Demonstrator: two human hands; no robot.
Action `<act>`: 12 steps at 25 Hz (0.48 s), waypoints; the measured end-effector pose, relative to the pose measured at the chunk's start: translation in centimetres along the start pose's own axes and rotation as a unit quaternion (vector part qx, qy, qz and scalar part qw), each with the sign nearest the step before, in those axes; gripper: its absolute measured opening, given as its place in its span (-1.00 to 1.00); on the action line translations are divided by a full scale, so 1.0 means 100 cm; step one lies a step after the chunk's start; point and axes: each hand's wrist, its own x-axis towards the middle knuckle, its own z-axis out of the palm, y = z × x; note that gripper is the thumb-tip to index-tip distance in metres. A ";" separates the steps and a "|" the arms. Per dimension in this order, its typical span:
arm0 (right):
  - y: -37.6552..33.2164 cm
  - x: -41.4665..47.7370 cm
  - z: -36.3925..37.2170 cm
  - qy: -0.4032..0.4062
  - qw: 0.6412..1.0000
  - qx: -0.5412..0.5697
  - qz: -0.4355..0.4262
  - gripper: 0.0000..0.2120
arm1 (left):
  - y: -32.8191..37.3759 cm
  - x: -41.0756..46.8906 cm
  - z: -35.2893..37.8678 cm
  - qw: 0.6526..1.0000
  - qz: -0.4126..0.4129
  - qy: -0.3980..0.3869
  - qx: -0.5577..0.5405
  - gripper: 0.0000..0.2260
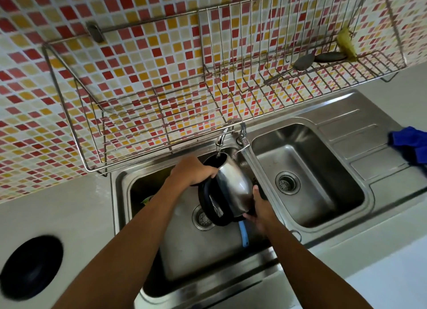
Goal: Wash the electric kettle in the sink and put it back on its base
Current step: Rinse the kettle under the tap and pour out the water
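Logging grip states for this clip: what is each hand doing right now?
Left hand: grips the kettle near its open top.
Right hand: holds the kettle at its base end.

Single view, head-worn, wide-angle. Looks forward and steeply down over the double sink (342, 114) from the front edge of the table (57, 211). Close in: forearms (129, 251) enter from the frame's bottom edge. Tiled wall (138, 61) fills the top. Straight lines bow toward the edges.
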 end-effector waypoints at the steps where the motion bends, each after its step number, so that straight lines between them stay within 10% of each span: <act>1: 0.000 0.001 0.007 0.003 1.000 0.004 0.002 -0.34 | 0.000 0.002 -0.004 1.000 -0.006 0.017 0.001 -0.68; 12: 0.015 0.006 0.012 -0.028 0.999 0.021 0.032 -0.36 | -0.014 0.015 -0.004 1.000 0.002 0.024 0.001 -0.71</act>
